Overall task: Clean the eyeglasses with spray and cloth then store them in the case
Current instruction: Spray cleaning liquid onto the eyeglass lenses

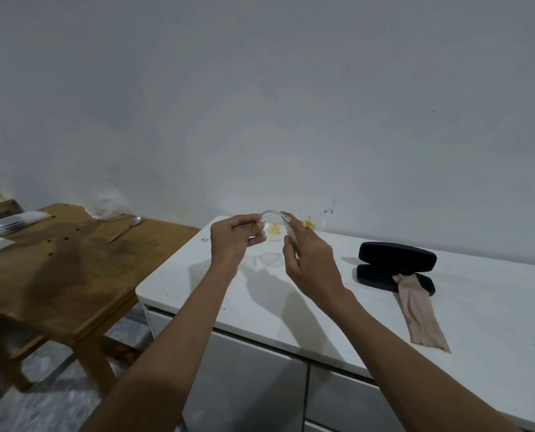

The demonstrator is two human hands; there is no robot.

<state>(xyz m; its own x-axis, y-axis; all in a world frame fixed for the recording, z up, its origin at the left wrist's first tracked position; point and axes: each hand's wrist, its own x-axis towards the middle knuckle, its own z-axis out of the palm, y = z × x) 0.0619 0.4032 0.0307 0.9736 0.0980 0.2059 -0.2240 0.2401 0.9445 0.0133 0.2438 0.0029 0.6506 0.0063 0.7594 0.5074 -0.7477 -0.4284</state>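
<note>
Both hands share the grip on the clear-framed, nearly transparent eyeglasses (pixel 274 220): the left hand (pixel 233 241) pinches one end of the frame between thumb and fingertips, and the right hand (pixel 310 260) closes around the other end — its fingers may also hold a pale wipe or part of the frame, which I cannot tell apart. The glasses are held up off the white worktop (pixel 291 307), above its far left corner, and cast a faint outline of two lenses on the surface below the hands. Their long axis runs left to right between the two hands, roughly along the worktop's far edge.

What the next move turns on is the lie of the black hard-shell glasses case (pixel 397 265). It stands open near the far edge, well to the right of the hands, and its long axis runs the same left-to-right way as the glasses. The right hand is clearly the nearer one, so a carry across would need little turning of the frame.

A long beige cloth strip (pixel 415 310) hangs out of the case's lower half and trails toward the near edge — it lies across the tray where the glasses would go, and would likely have to come out first. No spray bottle shows itself clearly. Behind the hands, a small clear dish with yellow residue (pixel 274 230) sits by the far edge.
</note>
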